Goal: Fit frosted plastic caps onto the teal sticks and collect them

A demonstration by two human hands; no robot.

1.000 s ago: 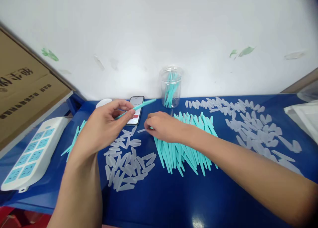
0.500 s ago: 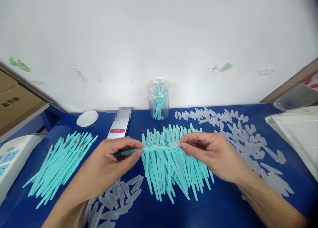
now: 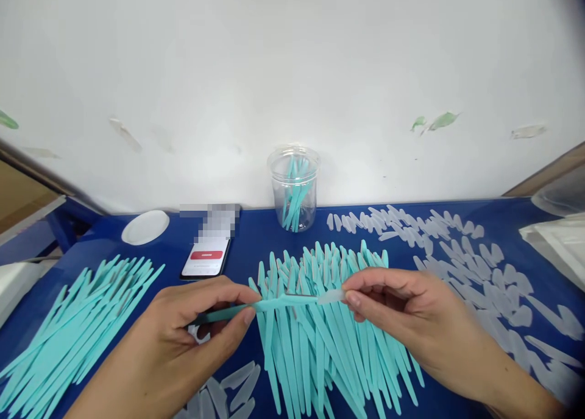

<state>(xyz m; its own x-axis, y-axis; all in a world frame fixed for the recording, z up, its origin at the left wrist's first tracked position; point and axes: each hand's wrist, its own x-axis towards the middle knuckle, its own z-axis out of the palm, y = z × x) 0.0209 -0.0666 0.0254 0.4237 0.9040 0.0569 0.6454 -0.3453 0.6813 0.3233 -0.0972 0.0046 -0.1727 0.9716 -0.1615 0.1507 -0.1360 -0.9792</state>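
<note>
My left hand (image 3: 192,327) pinches the handle of a teal plastic tool (image 3: 256,307) and holds it level above the table. My right hand (image 3: 402,315) pinches a small translucent cap (image 3: 331,296) at the tool's thin metal tip. Under both hands lies a spread pile of teal tools (image 3: 320,321). A second pile of teal tools (image 3: 77,327) lies at the left. Loose translucent caps (image 3: 457,248) are strewn at the right, and several more caps (image 3: 228,388) sit near the front edge.
A clear jar (image 3: 295,187) with teal tools stands at the wall. A phone (image 3: 205,257) with a lit screen lies on the blue table (image 3: 256,230), with a white lid (image 3: 146,227) to its left. White trays (image 3: 555,239) sit at the right.
My left hand brought the teal tool down from near the phone to the table's front. My right hand picked up a cap and now holds it at the tool's tip. The view shifted.
</note>
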